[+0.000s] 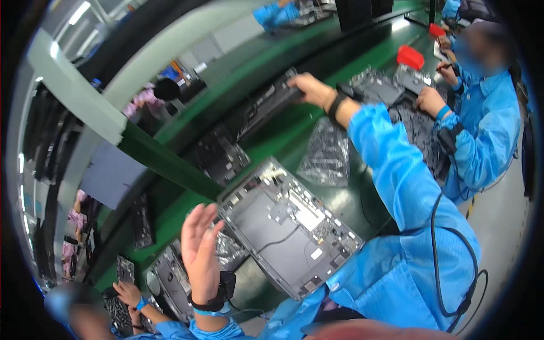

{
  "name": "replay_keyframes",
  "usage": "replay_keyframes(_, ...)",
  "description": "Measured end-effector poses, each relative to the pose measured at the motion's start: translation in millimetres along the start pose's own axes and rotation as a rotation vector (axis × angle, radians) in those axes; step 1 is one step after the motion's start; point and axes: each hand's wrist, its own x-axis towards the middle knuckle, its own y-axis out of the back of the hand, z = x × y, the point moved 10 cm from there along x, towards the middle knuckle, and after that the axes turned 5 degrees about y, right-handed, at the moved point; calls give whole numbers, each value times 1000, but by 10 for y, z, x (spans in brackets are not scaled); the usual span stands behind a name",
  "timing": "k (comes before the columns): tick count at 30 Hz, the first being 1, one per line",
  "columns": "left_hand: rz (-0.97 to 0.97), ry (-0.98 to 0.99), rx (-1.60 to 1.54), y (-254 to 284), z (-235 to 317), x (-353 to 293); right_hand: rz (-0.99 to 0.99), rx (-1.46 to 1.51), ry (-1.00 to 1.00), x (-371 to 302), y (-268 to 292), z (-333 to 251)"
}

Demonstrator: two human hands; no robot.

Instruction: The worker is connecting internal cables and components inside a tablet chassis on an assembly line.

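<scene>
In front of me lies an open laptop base (260, 212), grey inside, with circuit boards along one side and a thin black cable across it. Beside its left edge my left hand (201, 249) is raised with the fingers stretched out, holding nothing. My right arm reaches far forward over the bench. Up there my right hand (310, 89) grips the corner of a dark laptop panel (265, 110), which is tilted on the green bench. Another dark laptop panel (218, 154) lies between that one and the base.
A clear plastic bag (326, 152) lies right of the base. A green post (164, 158) rises behind it. Co-workers in blue sit at the right (481, 130) and lower left (85, 317), with laptop parts before them. A red tray (410, 57) stands farther off. Black cord (433, 249) hangs along my right sleeve.
</scene>
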Motion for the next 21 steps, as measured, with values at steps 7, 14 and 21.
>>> replay_keyframes(7,-197,276,-289,-501,-197,473,-7,333,116,-1764,-557,-597)
replay_keyframes(14,-113,118,-406,-802,-139,774,-186,403,114,-3053,-1045,-685)
replay_keyframes(21,147,190,-387,29,-250,345,-249,429,309,-3197,-534,-789)
